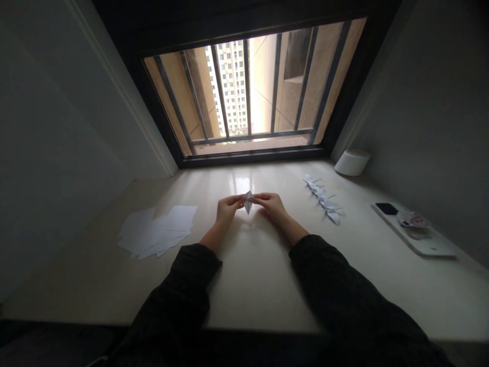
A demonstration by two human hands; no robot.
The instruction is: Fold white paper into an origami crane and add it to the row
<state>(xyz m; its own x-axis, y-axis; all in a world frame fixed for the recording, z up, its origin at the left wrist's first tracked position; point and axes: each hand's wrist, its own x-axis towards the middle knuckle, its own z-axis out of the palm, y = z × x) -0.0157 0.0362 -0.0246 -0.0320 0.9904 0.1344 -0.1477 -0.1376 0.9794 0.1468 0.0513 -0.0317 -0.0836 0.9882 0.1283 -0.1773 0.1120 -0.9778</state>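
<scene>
Between my two hands, a small folded piece of white paper (248, 203) is held above the pale tabletop, a pointed diamond in outline. My left hand (229, 205) pinches its left side with the fingertips. On the other side, my right hand (272, 203) grips the right edge the same way. Several folded paper cranes (322, 199) stand in a row to the right of my right hand. Loose sheets of white paper (160, 229) lie in an overlapping pile to the left of my left hand. Fine folds in the held paper are too small to make out.
A phone (412, 229) with a round decorated grip lies at the right. Behind it, a white cylindrical object (352, 162) stands near the wall. A barred window with a dark frame (252, 157) closes off the far side of the pale surface (260, 285).
</scene>
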